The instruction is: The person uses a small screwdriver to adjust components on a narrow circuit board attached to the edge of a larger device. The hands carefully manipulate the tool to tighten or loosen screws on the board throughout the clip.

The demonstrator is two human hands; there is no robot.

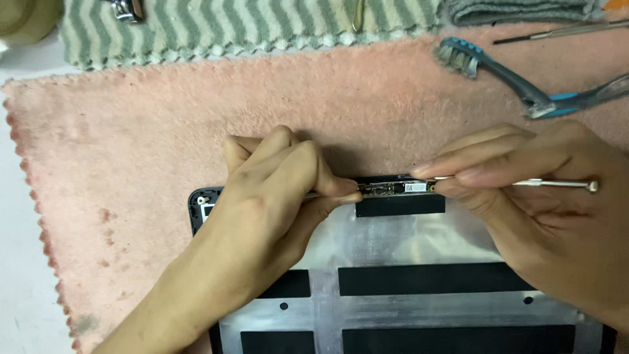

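Observation:
A dark laptop lid shell (406,301) with silver foil and black strips lies inside up on a pink towel (131,144). At its top edge sits a small narrow circuit strip (393,189). My left hand (275,196) pinches a thin tool whose tip touches the left end of that strip. My right hand (531,203) holds a slim metal tool (557,185) level, its point at the strip's right end.
A blue and grey toothbrush (517,78) lies at the towel's top right, with a thin metal rod (563,31) beyond it. A green and white striped cloth (249,26) carrying small metal tools (128,9) lies along the top. A white surface (19,262) borders the left.

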